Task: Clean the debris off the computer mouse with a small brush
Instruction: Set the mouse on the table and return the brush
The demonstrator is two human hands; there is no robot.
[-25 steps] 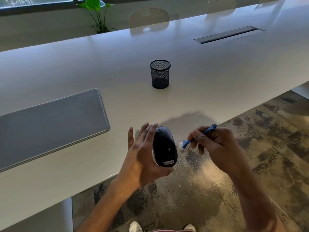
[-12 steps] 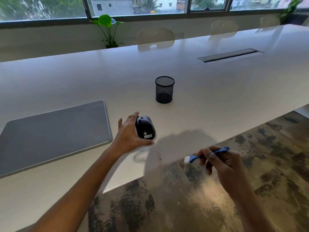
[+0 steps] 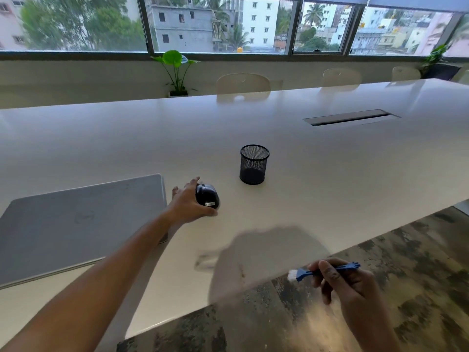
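A long white table [image 3: 330, 174] is filling a bright meeting room, with windows [image 3: 218, 24] running along the far wall, pale chairs [image 3: 242, 83] tucked in on the far side and a potted plant [image 3: 175, 69] standing on the ledge. The person's left hand [image 3: 187, 203] is reaching out over the table with its fingers wrapped around the black mouse [image 3: 206, 196], which is sitting at or just above the tabletop, just beside the closed laptop [image 3: 76, 222] and near the mesh pen cup [image 3: 253, 164]; whether it is already resting on the surface cannot be told. The right hand [image 3: 347, 283] is hanging off the near edge of the table, over the patterned floor [image 3: 406, 262], with its fingers pinched tight on the handle of the small blue brush [image 3: 324, 271], white bristles pointing left and well apart from the mouse. Judging by this, the brushing is looking finished or paused and the mouse is being set down. The next move is probably calling for the left fingers to let go, and for the brush to be carried in over the edge toward the cup or the tabletop. A few specks are seeming to lie by the near edge [image 3: 241, 270]. The room for moving is generous: the table is bare between cup, mouse and edge, with only the laptop corner crowding the left wrist.
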